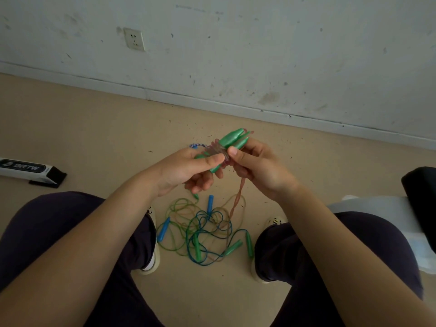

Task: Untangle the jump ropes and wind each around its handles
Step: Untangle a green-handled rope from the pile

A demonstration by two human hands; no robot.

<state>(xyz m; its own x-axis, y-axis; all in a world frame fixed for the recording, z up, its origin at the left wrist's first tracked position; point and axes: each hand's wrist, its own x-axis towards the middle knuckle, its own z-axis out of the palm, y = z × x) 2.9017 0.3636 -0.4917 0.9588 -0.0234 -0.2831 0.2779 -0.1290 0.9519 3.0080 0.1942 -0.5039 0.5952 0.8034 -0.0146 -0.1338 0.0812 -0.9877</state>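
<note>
Head view: the left hand [188, 168] gripped the paired green handles [232, 139], whose long axis ran up-right, away from the person. The right hand [257, 168] pinched the pink rope [239, 192] beside the coils; its free tail hung straight down toward the tangled ropes [205, 234] on the floor [94, 128].

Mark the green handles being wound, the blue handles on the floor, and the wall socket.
Green plastic handles [232, 138]: head view, upper handle's body.
Blue plastic handle [163, 230]: head view, left one's mid-shaft.
White wall socket [134, 39]: head view, faceplate centre.
</note>
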